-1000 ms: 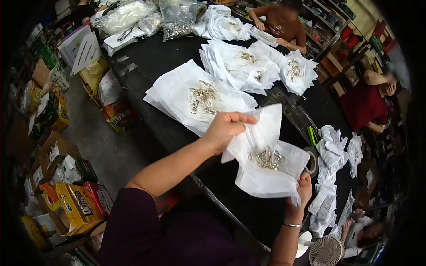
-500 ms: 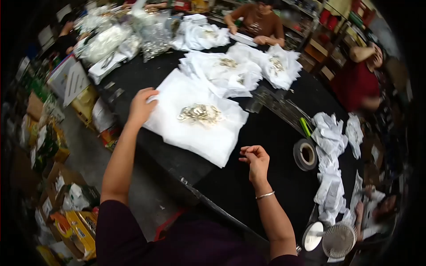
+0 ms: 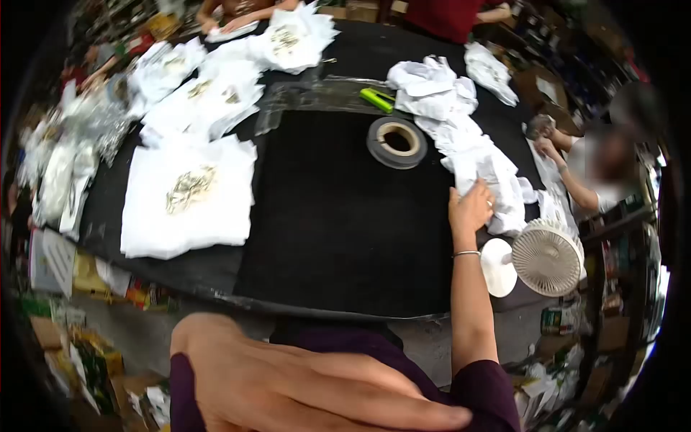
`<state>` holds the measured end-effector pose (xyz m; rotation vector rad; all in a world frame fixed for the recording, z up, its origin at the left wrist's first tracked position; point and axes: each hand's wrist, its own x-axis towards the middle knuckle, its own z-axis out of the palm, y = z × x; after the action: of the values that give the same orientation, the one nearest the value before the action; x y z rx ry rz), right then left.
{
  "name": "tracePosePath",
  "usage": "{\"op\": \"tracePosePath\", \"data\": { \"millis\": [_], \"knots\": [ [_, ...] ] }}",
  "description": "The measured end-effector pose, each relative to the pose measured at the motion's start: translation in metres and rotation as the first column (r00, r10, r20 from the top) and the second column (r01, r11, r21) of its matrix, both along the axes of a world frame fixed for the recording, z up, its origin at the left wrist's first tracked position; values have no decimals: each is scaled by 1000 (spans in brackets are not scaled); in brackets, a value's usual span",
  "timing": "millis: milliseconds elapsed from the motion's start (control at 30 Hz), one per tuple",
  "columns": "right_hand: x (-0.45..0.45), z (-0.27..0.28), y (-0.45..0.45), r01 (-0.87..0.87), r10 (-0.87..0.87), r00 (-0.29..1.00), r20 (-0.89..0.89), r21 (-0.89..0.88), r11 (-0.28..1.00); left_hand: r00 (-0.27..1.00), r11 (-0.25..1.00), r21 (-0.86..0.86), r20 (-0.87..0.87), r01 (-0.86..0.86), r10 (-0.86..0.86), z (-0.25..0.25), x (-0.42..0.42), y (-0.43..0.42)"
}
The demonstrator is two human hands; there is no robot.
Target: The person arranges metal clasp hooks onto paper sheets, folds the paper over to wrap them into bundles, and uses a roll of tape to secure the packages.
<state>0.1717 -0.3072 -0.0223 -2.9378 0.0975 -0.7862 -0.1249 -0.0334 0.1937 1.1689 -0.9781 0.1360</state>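
Right of the tape roll (image 3: 376, 146), your right hand (image 3: 472, 207) touches white bundles (image 3: 497, 167), probably rowed for easy reach, grip unclear, while your outstretched left hand (image 3: 309, 374) looks empty.

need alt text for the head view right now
A right hand is at crumpled white bundles on a black-covered table, while the left hand is close to the camera. Metal pieces lie on white sheets at left.
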Motion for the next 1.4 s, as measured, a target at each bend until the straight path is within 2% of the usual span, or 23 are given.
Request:
{"op": "tracePosePath", "data": {
  "millis": [67,167,300,367,400,433,467,533,567,633,700,767,800,900,1033,1067,1133,1167,1200,1267,1300,1367,1400],
  "knots": [
    [4,9,4,18,-22,997,-78,-52,998,991,999,37,126,33,-37,13,7,-18],
    [-1,9,1,-139,145,975,-169,43,989,933,968,119,265,220,-244,23,24,-37],
    [-57,18,15,-350,392,844,-367,179,920,939,958,104,195,268,-284,20,30,-42],
    [-71,13,18,-365,443,788,-428,256,895,948,961,103,166,256,-270,17,31,-40],
    [-76,8,20,-249,668,653,-358,731,635,954,965,94,154,245,-257,16,29,-37],
    [-82,5,24,-32,783,577,-233,951,306,964,971,93,134,218,-230,14,29,-35],
    [-89,4,30,240,819,566,-98,970,-50,973,978,94,119,186,-196,12,28,-31],
    [-113,35,40,464,793,607,-52,833,-301,998,992,129,55,4,-11,2,28,-21],
    [-121,48,40,364,776,598,-201,931,-40,985,966,196,7,-170,172,-9,31,-15],
    [-129,49,34,259,715,606,-348,936,237,845,764,431,-7,-480,534,-40,42,-7],
    [-127,32,15,85,663,693,-281,946,312,618,466,655,3,-595,786,-93,52,-1],
    [-126,30,6,-9,635,730,-253,925,379,484,223,832,62,-507,873,-132,53,-11],
    [-127,35,6,-15,632,727,-267,915,403,516,188,808,161,-558,841,-154,57,-18],
    [-143,50,33,100,671,622,-405,890,445,592,207,758,276,-619,757,-168,54,-60],
    [-145,14,54,-312,692,671,-267,745,589,787,596,727,-127,-340,604,-176,46,-85],
    [-140,13,57,-340,710,635,-305,715,611,861,674,686,-139,-273,490,-179,48,-77],
    [-134,27,59,-349,765,554,-329,742,572,856,856,509,-399,-92,329,-175,44,-58],
    [-131,37,57,-322,800,514,-309,796,513,747,942,335,-621,-20,237,-169,41,-49],
    [-125,36,55,-320,804,513,-301,802,504,746,938,345,-620,-20,244,-164,46,-40],
    [-115,27,42,-328,611,763,-209,690,645,791,649,639,-103,-412,604,-156,63,-25],
    [-112,21,35,-341,489,865,-111,584,736,789,611,691,-96,-385,606,-157,71,-22],
    [-113,18,30,-405,392,913,110,357,842,793,573,736,-83,-359,603,-169,94,-19],
    [-123,25,35,-586,555,810,191,310,748,824,521,776,-3,-355,566,-179,108,-18]
  ]
}}
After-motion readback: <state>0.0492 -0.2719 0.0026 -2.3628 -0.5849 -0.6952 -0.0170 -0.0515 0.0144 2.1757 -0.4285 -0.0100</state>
